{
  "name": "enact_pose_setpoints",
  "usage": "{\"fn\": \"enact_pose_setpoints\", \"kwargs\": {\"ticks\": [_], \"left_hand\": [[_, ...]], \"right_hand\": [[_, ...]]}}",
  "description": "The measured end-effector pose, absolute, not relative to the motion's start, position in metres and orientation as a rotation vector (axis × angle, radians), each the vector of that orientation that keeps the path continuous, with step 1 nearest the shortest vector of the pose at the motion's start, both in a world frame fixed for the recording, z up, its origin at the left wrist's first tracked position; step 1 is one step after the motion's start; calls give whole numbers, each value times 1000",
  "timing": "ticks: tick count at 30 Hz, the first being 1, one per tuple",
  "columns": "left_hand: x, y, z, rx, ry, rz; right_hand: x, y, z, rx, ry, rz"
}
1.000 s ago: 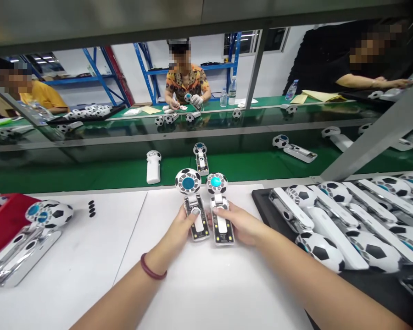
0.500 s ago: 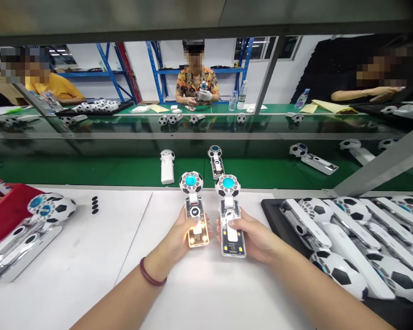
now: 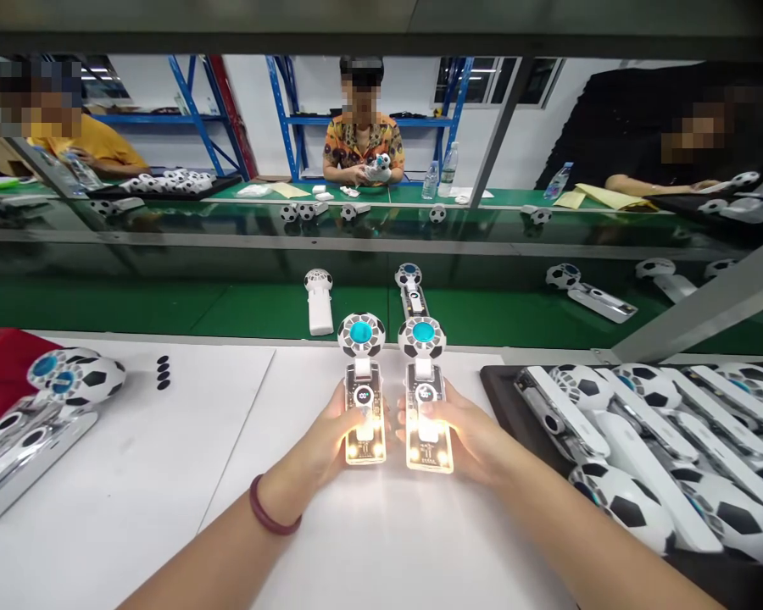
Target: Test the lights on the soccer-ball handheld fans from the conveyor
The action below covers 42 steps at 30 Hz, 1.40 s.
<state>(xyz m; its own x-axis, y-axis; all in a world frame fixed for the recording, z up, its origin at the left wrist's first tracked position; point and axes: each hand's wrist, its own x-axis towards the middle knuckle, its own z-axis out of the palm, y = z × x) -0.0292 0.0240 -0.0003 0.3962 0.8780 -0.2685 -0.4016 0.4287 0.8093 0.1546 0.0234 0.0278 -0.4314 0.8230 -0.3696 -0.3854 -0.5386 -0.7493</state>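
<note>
My left hand (image 3: 331,432) is closed round the clear handle of a handheld fan (image 3: 362,335) with a soccer-ball head and a blue centre. Its thumb lies on the handle's front. A matching handheld fan (image 3: 422,337) is gripped in my right hand (image 3: 470,432), thumb over its button area. Both fans stand side by side above the white worktop, slightly apart. Each handle glows warm yellow at its lower end, and each round display reads about 100. The fingers behind the handles are mostly hidden.
A black tray (image 3: 497,398) of several fans lies at right. At left are two fans (image 3: 69,415), a red bin (image 3: 6,360) and small black ovals (image 3: 164,373). Beyond, a green belt (image 3: 254,309) carries more fans. Co-workers sit opposite, one in a patterned shirt (image 3: 336,148).
The right fan's lights and display have come on; the left one was lit before. The left fan has shifted slightly right, closer to the other. The view has turned a little.
</note>
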Motion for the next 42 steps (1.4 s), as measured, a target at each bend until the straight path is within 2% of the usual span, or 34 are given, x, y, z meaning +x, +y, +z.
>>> {"fn": "enact_pose_setpoints", "kwargs": {"ticks": [26,42], "left_hand": [[-29,25,-6,686,723,1064],[-26,24,-4,754,635,955]], "right_hand": [[155,21,30,-744,-810,2067],[155,22,25,-699,-848,2044]]}}
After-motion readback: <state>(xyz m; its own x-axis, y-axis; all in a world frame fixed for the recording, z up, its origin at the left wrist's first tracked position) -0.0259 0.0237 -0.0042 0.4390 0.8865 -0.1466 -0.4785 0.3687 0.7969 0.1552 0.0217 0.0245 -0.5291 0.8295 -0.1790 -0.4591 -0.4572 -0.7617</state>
